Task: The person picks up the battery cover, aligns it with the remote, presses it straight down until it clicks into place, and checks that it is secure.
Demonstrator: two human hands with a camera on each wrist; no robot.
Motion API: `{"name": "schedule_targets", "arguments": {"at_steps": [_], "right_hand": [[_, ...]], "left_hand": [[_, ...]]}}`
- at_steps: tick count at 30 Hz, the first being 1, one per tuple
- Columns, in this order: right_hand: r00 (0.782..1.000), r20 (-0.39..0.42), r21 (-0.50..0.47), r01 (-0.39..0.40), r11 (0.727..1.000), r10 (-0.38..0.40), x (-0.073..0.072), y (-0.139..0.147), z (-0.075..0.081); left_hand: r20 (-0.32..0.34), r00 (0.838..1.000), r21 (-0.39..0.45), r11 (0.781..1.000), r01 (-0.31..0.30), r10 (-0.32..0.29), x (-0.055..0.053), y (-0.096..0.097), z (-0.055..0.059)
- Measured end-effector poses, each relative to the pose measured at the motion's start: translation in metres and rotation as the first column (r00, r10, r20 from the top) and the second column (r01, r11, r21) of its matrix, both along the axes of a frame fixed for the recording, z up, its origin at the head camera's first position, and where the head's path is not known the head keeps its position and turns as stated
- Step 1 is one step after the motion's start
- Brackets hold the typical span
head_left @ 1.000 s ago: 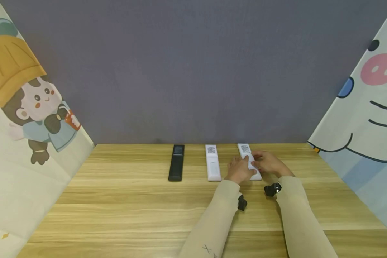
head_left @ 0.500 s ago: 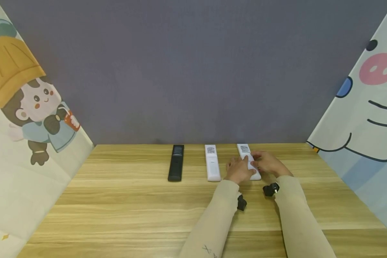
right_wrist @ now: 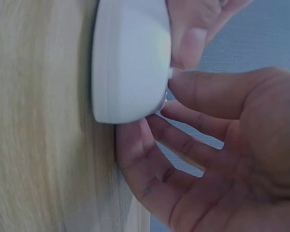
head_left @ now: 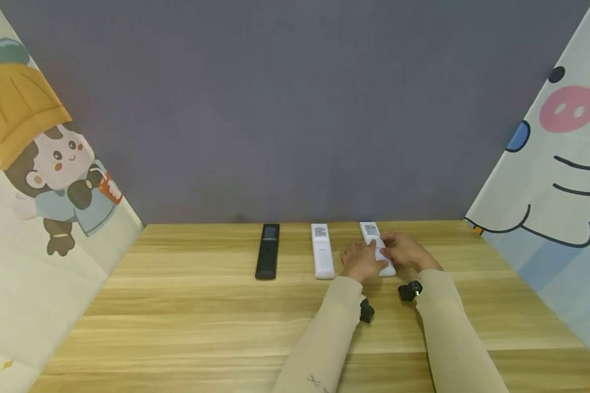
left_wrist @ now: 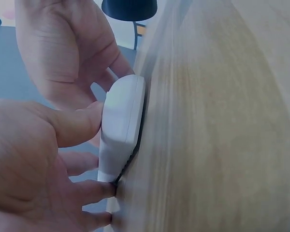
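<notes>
At the right of a row of remote controls, a white remote control [head_left: 370, 230] lies back side up on the wooden table, its printed label at the far end. My left hand [head_left: 363, 261] holds it from the left, thumb on the back and fingers along the side, as the left wrist view shows. From the right, my right hand [head_left: 404, 250] grips the same remote; in the right wrist view its thumb [right_wrist: 208, 92] presses on the back near a small raised bit, with fingers at the edge. The remote's button side is hidden against the table.
Left of my hands lie another white remote [head_left: 323, 254] and a black remote [head_left: 267, 254], both back side up. A grey panel [head_left: 295, 109] rises behind the table [head_left: 187, 327]. Cartoon-printed sheets flank it on both sides. Black wrist cameras hang under both sleeves.
The head view has tilted slightly, shifting the whole scene a little. Both hands keep their hold on the white remote with almost no movement.
</notes>
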State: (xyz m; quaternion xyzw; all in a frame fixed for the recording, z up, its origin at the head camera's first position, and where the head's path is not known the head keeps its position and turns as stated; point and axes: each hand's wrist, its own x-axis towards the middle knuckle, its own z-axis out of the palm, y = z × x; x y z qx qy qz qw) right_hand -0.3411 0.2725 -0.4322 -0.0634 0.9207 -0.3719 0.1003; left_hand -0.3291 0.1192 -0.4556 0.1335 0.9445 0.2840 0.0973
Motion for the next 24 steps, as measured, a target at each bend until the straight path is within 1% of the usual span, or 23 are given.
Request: {"name": "schedule_targets", "arguments": {"at_steps": [2,3,4,6,9,10,12,15,16,18,20,22,24], "right_hand": [[1.0,-0.002,0.013,-0.004,1.0,0.004,-0.001,-0.001,-0.001],[1.0,0.0,0.015,-0.009,1.0,0.009,-0.002,-0.002,-0.002],[1.0,-0.004,0.021,-0.013,1.0,0.013,-0.002,-0.002,-0.002],[0.999,-0.022,0.038,-0.025,0.999,0.025,-0.003,-0.003,-0.002],[0.997,-0.05,0.084,-0.054,0.995,0.058,-0.007,-0.003,-0.001],[0.996,-0.061,0.109,-0.057,0.992,0.063,-0.008,-0.003,0.0],[0.994,-0.084,0.144,-0.054,0.988,0.067,-0.01,-0.002,0.002],[0.991,-0.116,0.152,-0.045,0.987,0.063,-0.011,0.0,0.007],[0.989,-0.133,0.152,-0.039,0.988,0.059,-0.01,0.0,0.01],[0.985,-0.161,0.133,-0.046,0.99,0.067,-0.006,0.0,0.014],[0.98,-0.182,0.125,-0.054,0.991,0.077,-0.001,-0.001,0.018],[0.976,-0.204,0.122,-0.055,0.991,0.079,0.005,-0.002,0.02],[0.969,-0.234,0.127,-0.058,0.99,0.086,0.011,-0.004,0.02]], "left_hand": [[-0.001,1.0,-0.01,1.0,0.001,-0.001,-0.005,0.001,-0.006],[-0.007,1.0,-0.016,1.0,0.003,-0.003,-0.006,0.001,-0.007],[-0.013,1.0,-0.031,1.0,0.0,-0.001,-0.006,0.0,-0.005],[-0.03,1.0,-0.037,0.999,-0.003,0.001,-0.003,-0.003,0.002],[-0.062,0.998,-0.046,0.999,0.005,-0.008,0.003,-0.009,0.019],[-0.075,0.997,-0.035,0.999,0.008,-0.011,0.004,-0.011,0.024],[-0.112,0.994,0.021,1.0,0.014,-0.011,0.006,-0.012,0.031],[-0.177,0.984,0.132,0.991,0.013,0.01,0.01,-0.014,0.039],[-0.192,0.981,0.178,0.984,0.023,0.012,0.01,-0.014,0.04],[-0.224,0.975,0.242,0.969,0.057,-0.002,0.013,-0.016,0.043],[-0.239,0.97,0.276,0.955,0.108,-0.041,0.015,-0.021,0.045],[-0.248,0.965,0.287,0.945,0.155,-0.083,0.019,-0.028,0.047],[-0.267,0.956,0.261,0.945,0.196,-0.125,0.024,-0.036,0.05]]}}
